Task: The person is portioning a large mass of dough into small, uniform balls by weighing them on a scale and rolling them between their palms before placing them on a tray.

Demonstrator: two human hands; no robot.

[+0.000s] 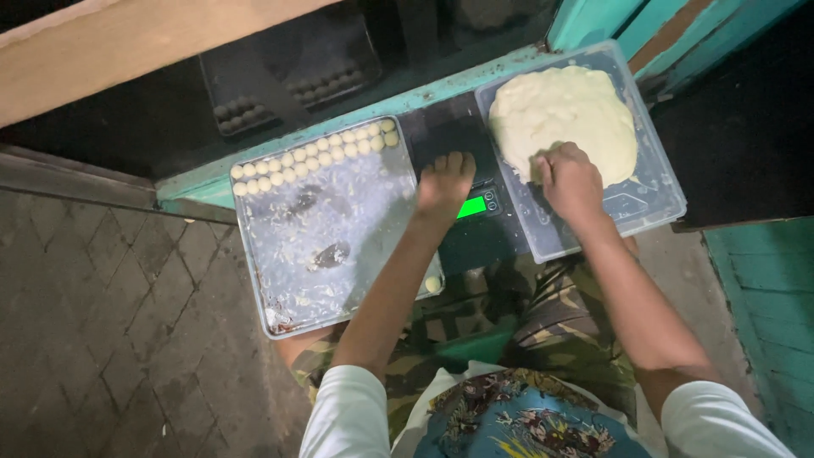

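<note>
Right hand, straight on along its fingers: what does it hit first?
The right hand already digs into the pale dough mass in the clear plastic tray; going on, it likely meets more dough.

Dark egg trays (288, 85) behind, paved floor (102, 339)

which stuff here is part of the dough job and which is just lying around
In use: right hand pinching the dough mass in the clear plastic lid; left hand over the black scale; metal tray with rows of dough balls.
Lying about: dark trays behind; brick floor.
</note>
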